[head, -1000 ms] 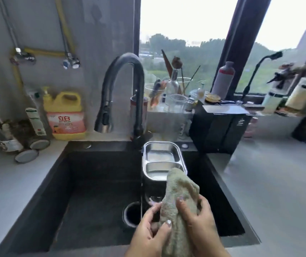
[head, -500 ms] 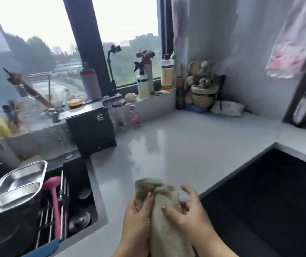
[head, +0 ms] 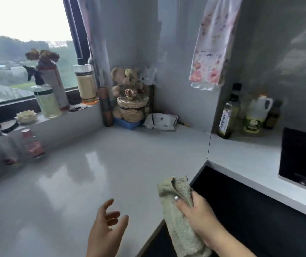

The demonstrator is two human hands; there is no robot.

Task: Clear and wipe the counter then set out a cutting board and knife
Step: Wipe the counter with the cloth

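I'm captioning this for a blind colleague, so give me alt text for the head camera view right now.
A person's right hand grips a rolled greenish cloth over the edge of a glossy grey counter, while the left hand hovers open beside it. A teddy bear sits behind a wicker basket in the far corner.

The left hand (head: 107, 232) hovers with palm turned inward and fingers loosely spread, holding nothing, while the right hand (head: 199, 214) grips a rolled cloth (head: 181, 236) (thumb laid across its front, fingers wrapped behind). Both bare forearms enter from the bottom edge, the right angling in from the lower right, the left rising nearly straight.
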